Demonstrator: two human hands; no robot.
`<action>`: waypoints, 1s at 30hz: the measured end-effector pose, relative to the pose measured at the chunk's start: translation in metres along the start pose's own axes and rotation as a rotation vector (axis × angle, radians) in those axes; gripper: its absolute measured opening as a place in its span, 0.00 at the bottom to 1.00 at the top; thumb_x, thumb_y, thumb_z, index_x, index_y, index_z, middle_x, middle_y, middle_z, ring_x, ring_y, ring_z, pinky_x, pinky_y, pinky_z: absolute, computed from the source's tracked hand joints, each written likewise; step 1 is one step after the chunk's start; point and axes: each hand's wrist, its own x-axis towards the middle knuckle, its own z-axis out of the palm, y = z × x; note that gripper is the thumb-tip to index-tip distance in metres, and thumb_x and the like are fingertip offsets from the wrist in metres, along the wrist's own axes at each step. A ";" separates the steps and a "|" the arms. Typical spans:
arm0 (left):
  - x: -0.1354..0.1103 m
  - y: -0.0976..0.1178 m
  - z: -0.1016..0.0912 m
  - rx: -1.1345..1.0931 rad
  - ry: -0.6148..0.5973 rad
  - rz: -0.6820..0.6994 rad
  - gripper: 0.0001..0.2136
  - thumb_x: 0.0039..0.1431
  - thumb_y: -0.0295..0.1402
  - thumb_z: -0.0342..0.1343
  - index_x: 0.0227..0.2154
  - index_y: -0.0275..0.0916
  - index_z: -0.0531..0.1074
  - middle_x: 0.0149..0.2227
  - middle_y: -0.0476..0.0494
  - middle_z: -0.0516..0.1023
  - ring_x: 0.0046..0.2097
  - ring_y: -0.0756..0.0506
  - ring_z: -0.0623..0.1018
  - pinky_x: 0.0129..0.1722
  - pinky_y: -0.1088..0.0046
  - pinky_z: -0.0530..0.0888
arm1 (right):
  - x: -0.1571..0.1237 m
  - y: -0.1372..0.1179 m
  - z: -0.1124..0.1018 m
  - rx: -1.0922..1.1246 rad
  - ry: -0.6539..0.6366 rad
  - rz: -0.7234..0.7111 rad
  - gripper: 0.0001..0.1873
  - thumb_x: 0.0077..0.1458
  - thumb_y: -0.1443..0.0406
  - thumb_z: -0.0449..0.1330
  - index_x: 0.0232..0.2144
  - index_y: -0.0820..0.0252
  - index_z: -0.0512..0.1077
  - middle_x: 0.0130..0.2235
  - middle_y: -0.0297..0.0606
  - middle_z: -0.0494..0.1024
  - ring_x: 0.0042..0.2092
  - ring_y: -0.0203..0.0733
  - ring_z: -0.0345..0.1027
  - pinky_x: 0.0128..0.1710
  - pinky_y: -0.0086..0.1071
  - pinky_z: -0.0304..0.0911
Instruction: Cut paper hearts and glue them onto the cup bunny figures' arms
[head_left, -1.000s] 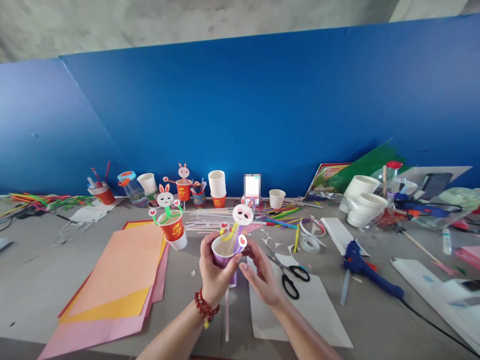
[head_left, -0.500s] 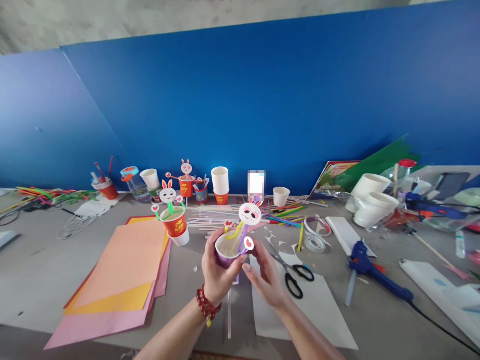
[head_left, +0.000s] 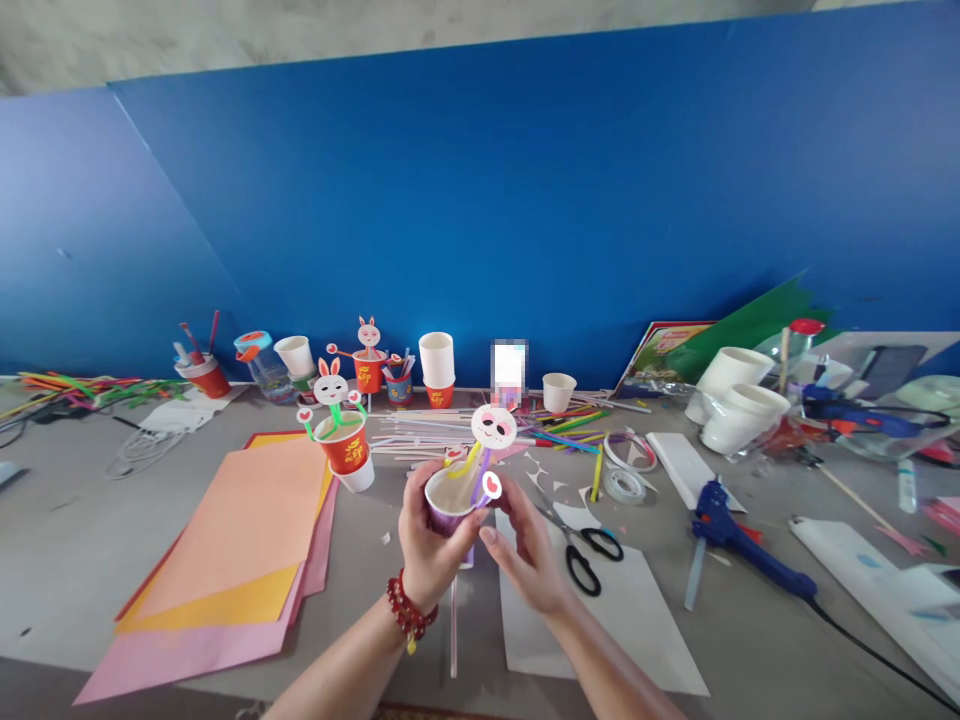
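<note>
My left hand [head_left: 433, 540] is wrapped round a purple paper cup [head_left: 448, 522], tilted so its white inside shows. From the cup rises a white paper rabbit face [head_left: 493, 428] on a purple strip, with a yellow strip beside it. A white disc with a red heart [head_left: 491, 486] sticks out at the cup's right. Beside that disc, my right hand [head_left: 531, 552] is cupped with thumb and fingers apart; whether its fingertips touch the disc I cannot tell. Left of my hands, a similar rabbit [head_left: 331, 388] stands in a red cup [head_left: 346, 450] on an upturned white cup.
Black-handled scissors [head_left: 585, 560] lie on white paper [head_left: 600, 640] at the right. Farther right is a blue glue gun [head_left: 742, 545] with its cord. Coloured sheets [head_left: 232, 520] cover the left side. Straws [head_left: 420, 422], tape rolls [head_left: 624, 486] and several cups line the back.
The whole view has shifted slightly. The rabbit face tips a little farther left and lower over the cup. Both hands keep nearly the same pose.
</note>
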 end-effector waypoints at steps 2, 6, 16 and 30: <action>0.000 0.000 0.000 -0.011 -0.008 0.001 0.27 0.49 0.39 0.69 0.51 0.42 0.68 0.48 0.39 0.76 0.47 0.38 0.80 0.47 0.60 0.78 | 0.001 -0.002 0.000 0.000 0.005 0.001 0.27 0.64 0.56 0.58 0.63 0.48 0.61 0.55 0.45 0.72 0.50 0.49 0.71 0.51 0.42 0.70; 0.001 0.000 -0.001 -0.019 -0.022 -0.023 0.27 0.49 0.38 0.69 0.51 0.42 0.68 0.48 0.39 0.75 0.47 0.39 0.79 0.47 0.60 0.78 | 0.004 -0.005 0.001 0.003 0.012 -0.008 0.27 0.64 0.55 0.58 0.63 0.48 0.61 0.54 0.46 0.72 0.49 0.49 0.72 0.49 0.42 0.71; 0.002 0.002 -0.001 0.017 -0.020 -0.025 0.26 0.49 0.39 0.68 0.50 0.42 0.67 0.46 0.41 0.75 0.45 0.40 0.80 0.45 0.61 0.78 | 0.002 0.000 0.001 -0.011 0.011 -0.010 0.27 0.63 0.56 0.59 0.62 0.48 0.61 0.54 0.45 0.73 0.47 0.48 0.73 0.49 0.42 0.71; 0.001 -0.001 -0.002 -0.001 -0.044 -0.021 0.26 0.50 0.37 0.68 0.51 0.43 0.67 0.48 0.39 0.74 0.47 0.39 0.78 0.48 0.59 0.77 | 0.003 -0.001 0.001 -0.025 0.016 -0.014 0.29 0.63 0.56 0.59 0.63 0.50 0.60 0.53 0.46 0.73 0.47 0.49 0.73 0.49 0.43 0.72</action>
